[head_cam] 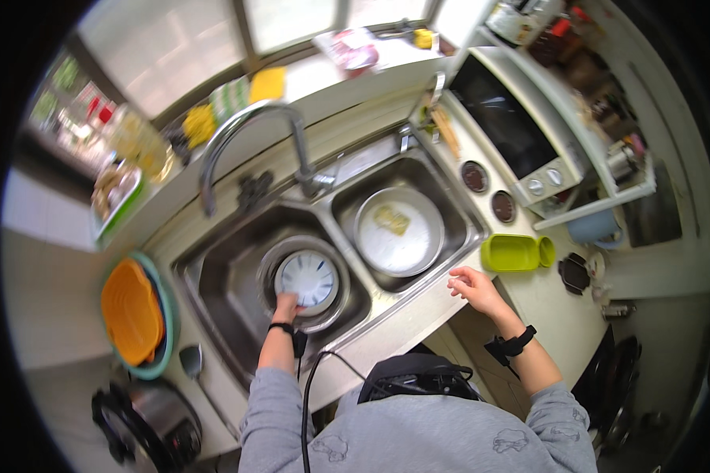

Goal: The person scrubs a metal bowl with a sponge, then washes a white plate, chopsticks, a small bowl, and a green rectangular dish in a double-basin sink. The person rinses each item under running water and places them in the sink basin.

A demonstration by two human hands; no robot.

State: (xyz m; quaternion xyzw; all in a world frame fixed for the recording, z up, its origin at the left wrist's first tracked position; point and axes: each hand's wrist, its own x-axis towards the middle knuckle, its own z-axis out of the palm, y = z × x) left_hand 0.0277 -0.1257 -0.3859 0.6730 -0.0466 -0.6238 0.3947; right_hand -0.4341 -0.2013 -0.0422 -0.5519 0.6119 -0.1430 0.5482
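My left hand (288, 305) grips the near rim of a white bowl (307, 279) with blue stripes. That bowl sits within a round metal basin (342, 295) in the left sink compartment (225, 295). Above the counter's front edge, to the right of the sink, hovers my right hand (473, 288), its fingers loosely curled and apart with nothing in them. A lime-green plastic container (510, 252) is the thing nearest to it. In the right compartment stands a round metal pan (399, 260) of whitish liquid, with a yellowish piece, perhaps a sponge (391, 220), in it.
A chrome faucet (299, 136) arches over the left compartment. Orange and teal plastic basins (133, 313) stand left, near a spatula (191, 360) and an electric cooker (165, 417). On the right are a microwave (509, 118), two dark round lids (474, 177) and a blue mug (591, 227).
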